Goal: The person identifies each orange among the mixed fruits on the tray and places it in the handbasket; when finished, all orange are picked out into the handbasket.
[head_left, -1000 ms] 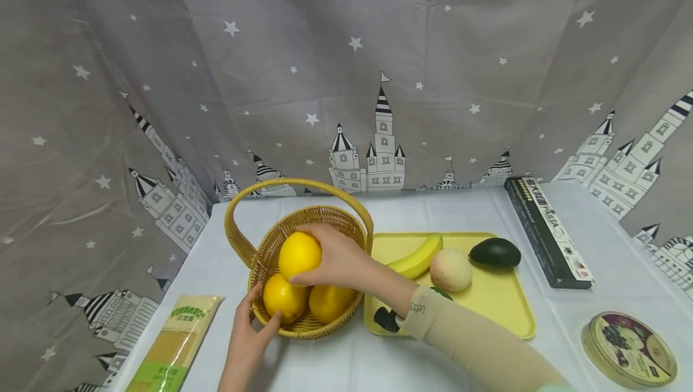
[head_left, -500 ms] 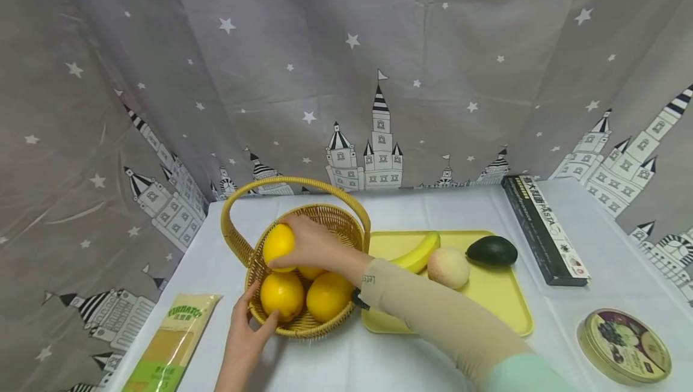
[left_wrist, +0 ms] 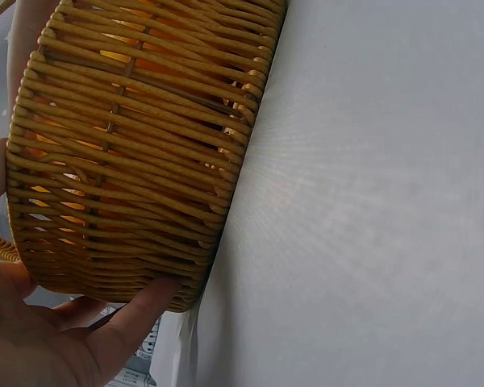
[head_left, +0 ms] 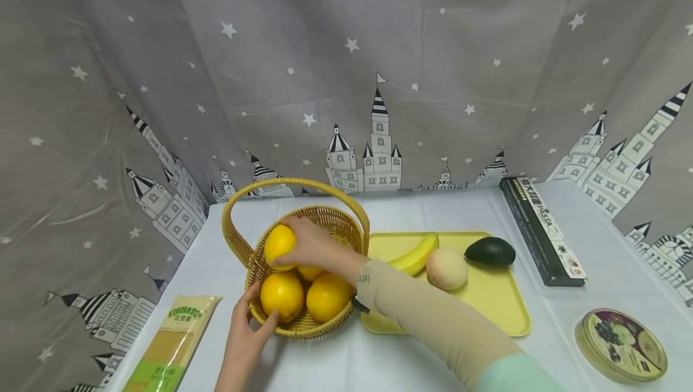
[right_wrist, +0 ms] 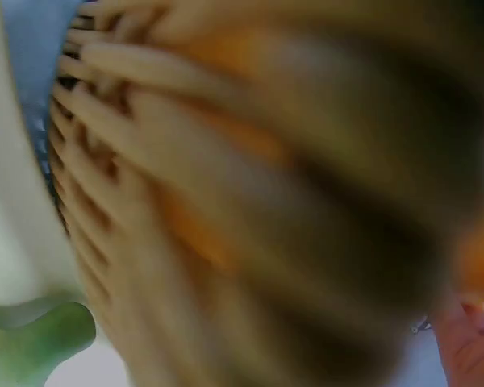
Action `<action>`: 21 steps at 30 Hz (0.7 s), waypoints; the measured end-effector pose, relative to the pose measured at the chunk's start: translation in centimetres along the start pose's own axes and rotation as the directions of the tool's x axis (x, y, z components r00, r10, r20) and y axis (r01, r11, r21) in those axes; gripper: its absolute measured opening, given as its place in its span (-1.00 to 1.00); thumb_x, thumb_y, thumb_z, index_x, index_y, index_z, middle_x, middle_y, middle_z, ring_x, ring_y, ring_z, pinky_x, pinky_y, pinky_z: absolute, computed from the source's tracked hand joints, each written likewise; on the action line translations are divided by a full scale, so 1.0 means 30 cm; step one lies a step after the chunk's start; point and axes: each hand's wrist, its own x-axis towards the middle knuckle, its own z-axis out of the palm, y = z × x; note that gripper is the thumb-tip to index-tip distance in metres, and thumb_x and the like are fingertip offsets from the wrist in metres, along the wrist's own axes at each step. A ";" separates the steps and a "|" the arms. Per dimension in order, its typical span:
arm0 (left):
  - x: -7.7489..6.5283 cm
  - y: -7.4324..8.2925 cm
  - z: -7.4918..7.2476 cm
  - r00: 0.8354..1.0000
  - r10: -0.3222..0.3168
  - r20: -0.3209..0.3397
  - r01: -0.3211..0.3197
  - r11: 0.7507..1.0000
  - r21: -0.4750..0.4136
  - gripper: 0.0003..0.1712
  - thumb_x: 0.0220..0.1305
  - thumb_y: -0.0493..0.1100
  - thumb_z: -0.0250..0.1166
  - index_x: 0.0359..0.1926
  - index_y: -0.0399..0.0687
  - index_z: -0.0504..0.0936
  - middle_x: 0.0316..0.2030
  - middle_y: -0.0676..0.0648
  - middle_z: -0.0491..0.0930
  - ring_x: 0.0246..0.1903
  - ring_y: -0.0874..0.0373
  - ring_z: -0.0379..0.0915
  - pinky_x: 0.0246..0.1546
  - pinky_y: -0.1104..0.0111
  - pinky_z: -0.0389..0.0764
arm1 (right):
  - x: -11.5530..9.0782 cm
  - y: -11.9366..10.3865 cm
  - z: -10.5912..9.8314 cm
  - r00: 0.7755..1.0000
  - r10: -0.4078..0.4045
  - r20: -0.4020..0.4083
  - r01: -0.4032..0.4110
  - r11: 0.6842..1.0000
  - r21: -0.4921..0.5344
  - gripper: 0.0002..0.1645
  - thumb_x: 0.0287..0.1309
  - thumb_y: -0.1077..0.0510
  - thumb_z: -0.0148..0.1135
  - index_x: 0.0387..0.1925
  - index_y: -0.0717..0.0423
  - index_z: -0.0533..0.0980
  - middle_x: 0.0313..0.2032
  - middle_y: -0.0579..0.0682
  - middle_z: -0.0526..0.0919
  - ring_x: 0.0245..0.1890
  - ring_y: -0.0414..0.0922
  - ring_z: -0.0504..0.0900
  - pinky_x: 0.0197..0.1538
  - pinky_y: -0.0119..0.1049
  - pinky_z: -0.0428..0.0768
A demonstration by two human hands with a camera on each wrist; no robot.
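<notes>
In the head view, a woven wicker basket (head_left: 351, 226) with a tall handle stands on the white cloth. Inside, two oranges, the front left orange (head_left: 282, 296) and the front right orange (head_left: 328, 297), lie side by side, with part of another orange (head_left: 311, 272) behind them. My right hand (head_left: 319, 246) holds one more orange (head_left: 280, 246) at the basket's left inner side. My left hand (head_left: 246, 326) grips the basket's front left edge, thumb over the rim. In the left wrist view, fingers of the left hand (left_wrist: 64, 339) press against the woven wall. Wicker fills most of the right wrist view, blurred.
Right of the basket lies a yellow tray (head_left: 487, 305) with a banana (head_left: 417, 257), a peach (head_left: 447, 269) and a dark green avocado (head_left: 489, 252). A pasta box (head_left: 544, 232) and a round tin (head_left: 621, 345) are farther right; a noodle packet (head_left: 172, 344) lies left.
My right hand has moved left with the orange, toward the basket's left inner side, uncovering more of the front right orange. During the last half second it barely moves. My left hand stays put.
</notes>
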 end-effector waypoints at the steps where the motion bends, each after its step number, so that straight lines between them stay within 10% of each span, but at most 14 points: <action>1: 0.000 -0.001 0.000 1.000 -0.004 0.001 0.004 1.000 -0.002 -0.11 0.30 -0.17 0.25 0.50 -0.17 -0.05 0.42 -0.42 -0.13 0.38 -0.40 -0.20 0.34 -0.23 -0.02 | -0.002 0.002 0.004 1.000 -0.007 0.007 0.007 1.000 -0.019 -0.02 -0.06 -0.21 0.45 0.37 -0.06 0.28 0.19 -0.05 0.43 -0.01 -0.17 0.51 -0.01 -0.28 0.57; 21: -0.003 0.000 -0.002 1.000 -0.020 0.011 0.020 1.000 -0.007 -0.11 0.31 -0.15 0.23 0.50 -0.15 -0.05 0.42 -0.41 -0.14 0.38 -0.38 -0.20 0.35 -0.22 -0.03 | -0.107 -0.018 -0.052 0.985 -0.170 -0.018 0.170 0.985 -0.013 -0.15 0.08 -0.16 0.37 0.37 -0.05 0.31 0.27 -0.09 0.42 0.25 -0.14 0.39 0.28 -0.24 0.41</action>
